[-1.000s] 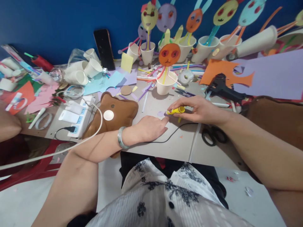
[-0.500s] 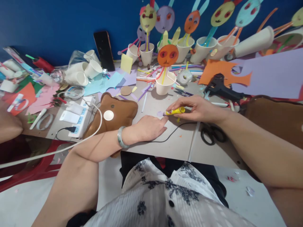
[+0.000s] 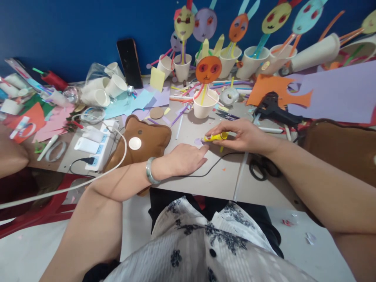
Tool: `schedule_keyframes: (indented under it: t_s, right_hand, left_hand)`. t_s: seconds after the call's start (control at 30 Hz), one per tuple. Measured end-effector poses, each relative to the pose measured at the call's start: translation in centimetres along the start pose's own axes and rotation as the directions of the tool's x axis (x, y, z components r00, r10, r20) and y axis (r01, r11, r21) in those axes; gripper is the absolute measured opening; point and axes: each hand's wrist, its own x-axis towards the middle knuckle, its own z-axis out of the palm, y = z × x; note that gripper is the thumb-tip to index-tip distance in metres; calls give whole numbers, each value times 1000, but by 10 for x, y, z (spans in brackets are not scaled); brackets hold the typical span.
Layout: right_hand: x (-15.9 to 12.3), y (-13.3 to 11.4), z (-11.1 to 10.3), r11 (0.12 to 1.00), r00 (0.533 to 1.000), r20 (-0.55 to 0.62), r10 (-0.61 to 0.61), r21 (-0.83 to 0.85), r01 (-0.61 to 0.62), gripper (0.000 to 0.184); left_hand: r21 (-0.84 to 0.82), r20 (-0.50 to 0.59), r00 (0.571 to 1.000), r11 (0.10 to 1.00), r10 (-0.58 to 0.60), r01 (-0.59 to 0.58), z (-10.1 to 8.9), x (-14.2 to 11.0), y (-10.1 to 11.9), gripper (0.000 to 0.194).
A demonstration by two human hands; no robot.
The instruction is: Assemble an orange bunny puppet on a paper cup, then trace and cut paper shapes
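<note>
My right hand [image 3: 235, 135] is closed around a yellow glue stick [image 3: 216, 137], held nearly level with its purple tip pointing left. That tip meets a small purple paper piece [image 3: 197, 141] lying on the table. From the left, my left hand [image 3: 186, 158] rests on the tabletop, index fingertip pressing down at the paper's near edge and the other fingers curled. Just beyond the hands stands a white paper cup [image 3: 202, 107] with an orange paper face [image 3: 208, 69] on straws. Black-handled scissors [image 3: 261, 168] lie below my right wrist.
A brown cushion-like pad [image 3: 147, 135] and a white power strip [image 3: 101, 147] are on the left. Behind the hands are small snips [image 3: 226, 114], and a black glue gun [image 3: 277, 109] lies to the right. Paper-face cups line the blue wall. A thin black cord [image 3: 216, 166] crosses the table.
The glue stick has shifted slightly left and down over the purple paper piece, with my right hand moving along. My left hand stays nearly still.
</note>
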Motion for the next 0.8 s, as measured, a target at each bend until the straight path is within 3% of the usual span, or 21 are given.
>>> schedule_keyframes:
  t_s: [0.17,0.27,0.4,0.6,0.8]
  right_hand:
    - [-1,-4,-3,998,993,-121,12,64,-4,21]
    - [0,-8,-7,994,997,-73,-14,110,22,19]
    - [1,-5,-3,999,999,22,-38,40,37,20]
    - [-1,-3,-5,998,997,-82,16,54,-11,22]
    - [0,-3,-14,997,995,90,32,64,-38,23]
  left_hand:
    - [-19,2,1000,1000,-19,19,-1,-1,1,47]
    - [-28,-3,1000,1000,-11,11,-1,-1,0,45]
    - [-2,-2,1000,1000,5,-5,-1,0,-1,45]
    - [-6,18,1000,1000,-17,17,-2,-1,1,46]
    - [-24,-1,1000,1000,-6,6,-2,0,-1,46]
